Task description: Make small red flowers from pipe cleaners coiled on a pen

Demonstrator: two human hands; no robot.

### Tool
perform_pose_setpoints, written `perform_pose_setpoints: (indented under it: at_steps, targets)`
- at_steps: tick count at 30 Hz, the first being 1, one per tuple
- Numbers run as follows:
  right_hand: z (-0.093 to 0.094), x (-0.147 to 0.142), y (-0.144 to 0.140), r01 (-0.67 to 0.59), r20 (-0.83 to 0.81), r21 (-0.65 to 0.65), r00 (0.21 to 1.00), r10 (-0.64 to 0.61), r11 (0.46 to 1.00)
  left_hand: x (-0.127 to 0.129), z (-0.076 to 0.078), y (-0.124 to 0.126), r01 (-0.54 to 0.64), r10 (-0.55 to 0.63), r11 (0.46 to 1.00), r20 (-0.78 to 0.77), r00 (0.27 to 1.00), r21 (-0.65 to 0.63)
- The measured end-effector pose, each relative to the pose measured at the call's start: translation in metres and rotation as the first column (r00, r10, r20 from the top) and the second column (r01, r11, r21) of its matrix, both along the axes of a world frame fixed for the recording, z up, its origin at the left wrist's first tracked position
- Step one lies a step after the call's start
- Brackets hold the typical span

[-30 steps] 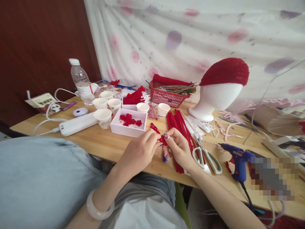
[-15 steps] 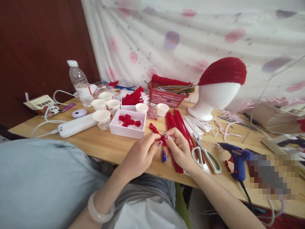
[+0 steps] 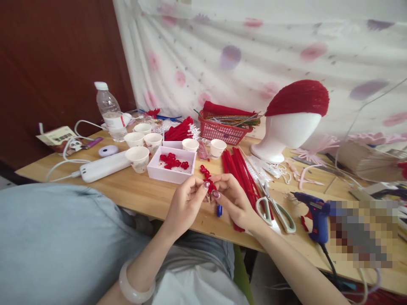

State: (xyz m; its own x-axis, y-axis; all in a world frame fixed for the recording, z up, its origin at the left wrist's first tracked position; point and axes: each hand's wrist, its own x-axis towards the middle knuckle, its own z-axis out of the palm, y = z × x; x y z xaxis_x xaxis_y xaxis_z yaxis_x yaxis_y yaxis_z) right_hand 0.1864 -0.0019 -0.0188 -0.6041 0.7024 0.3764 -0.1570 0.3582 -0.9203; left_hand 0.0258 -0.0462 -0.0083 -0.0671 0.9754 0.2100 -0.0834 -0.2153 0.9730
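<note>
A wooden table [image 3: 143, 192] carries paper cups [image 3: 137, 157], a white box [image 3: 171, 169], scissors [image 3: 276, 209] and a blue glue gun [image 3: 314, 214].

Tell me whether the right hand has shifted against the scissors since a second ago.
Yes. The right hand has slid slightly left, away from the scissors, pinching the small red piece.

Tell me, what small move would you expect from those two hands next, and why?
Probably setting the small red piece into the white box, though that is a guess. The left hand and right hand pinch it together just above the table, and the box beside them already holds similar red pieces. More twisting could come first.
</note>
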Motion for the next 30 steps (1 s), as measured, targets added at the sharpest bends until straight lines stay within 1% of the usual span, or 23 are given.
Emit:
perform_pose_setpoints:
  at_steps: [4, 7, 10, 13, 16, 18, 19, 21, 22, 24, 25, 27, 29, 30]
  targets:
    - [0.002, 0.0, 0.002, -0.07, -0.025, -0.005, 0.997, 0.07, 0.998, -0.003, 0.002, 0.0, 0.061, -0.06, 0.998, 0.054, 0.997, -0.016]
    - [0.004, 0.0, 0.003, -0.098, -0.018, -0.004, 0.995, 0.098, 0.995, -0.005, 0.0, 0.001, 0.066, -0.064, 0.998, 0.087, 0.994, -0.021]
    - [0.003, 0.0, 0.002, -0.076, -0.017, -0.013, 0.997, 0.076, 0.997, -0.005, -0.001, 0.001, 0.047, -0.045, 0.999, 0.068, 0.997, -0.022]
    - [0.002, -0.001, 0.002, -0.026, -0.048, -0.026, 0.999, 0.025, 0.999, 0.0, -0.003, -0.001, 0.02, -0.019, 1.0, 0.035, 0.999, -0.01]
    - [0.0, -0.002, 0.003, 0.07, -0.061, 0.023, 0.996, -0.068, 0.997, 0.008, -0.007, -0.004, -0.044, 0.046, 0.998, -0.042, 0.998, 0.041]
    - [-0.001, -0.003, 0.003, 0.133, -0.058, 0.046, 0.99, -0.13, 0.99, 0.013, -0.011, -0.005, -0.108, 0.125, 0.987, -0.133, 0.983, 0.122]
    - [-0.001, -0.004, 0.003, 0.151, -0.057, 0.036, 0.987, -0.149, 0.988, 0.014, -0.013, -0.006, -0.135, 0.166, 0.976, -0.179, 0.97, 0.173]
    - [-0.002, -0.005, 0.003, 0.148, -0.064, -0.019, 0.987, -0.149, 0.989, 0.016, -0.016, -0.006, -0.158, 0.222, 0.953, -0.244, 0.944, 0.258]
    - [-0.003, -0.005, 0.002, 0.133, -0.063, -0.048, 0.989, -0.136, 0.99, 0.015, -0.017, -0.006, -0.161, 0.235, 0.947, -0.262, 0.936, 0.277]
    - [-0.003, -0.006, 0.002, 0.105, -0.041, -0.069, 0.993, -0.108, 0.992, 0.013, -0.017, -0.005, -0.167, 0.233, 0.953, -0.257, 0.938, 0.253]
    - [-0.003, -0.006, 0.002, 0.106, -0.023, -0.044, 0.994, -0.107, 0.993, 0.011, -0.016, -0.005, -0.167, 0.217, 0.963, -0.238, 0.947, 0.213]
    - [-0.001, -0.006, 0.002, 0.156, 0.007, 0.068, 0.988, -0.157, 0.985, 0.008, -0.013, -0.003, -0.143, 0.165, 0.982, -0.195, 0.967, 0.12]
    - [0.002, -0.005, 0.003, 0.233, 0.017, 0.21, 0.97, -0.242, 0.95, 0.003, -0.01, -0.002, -0.115, 0.126, 0.991, -0.188, 0.974, 0.067]
    - [0.004, -0.005, 0.003, 0.25, 0.033, 0.277, 0.962, -0.27, 0.928, 0.001, -0.009, -0.001, -0.112, 0.122, 0.992, -0.205, 0.971, 0.059]
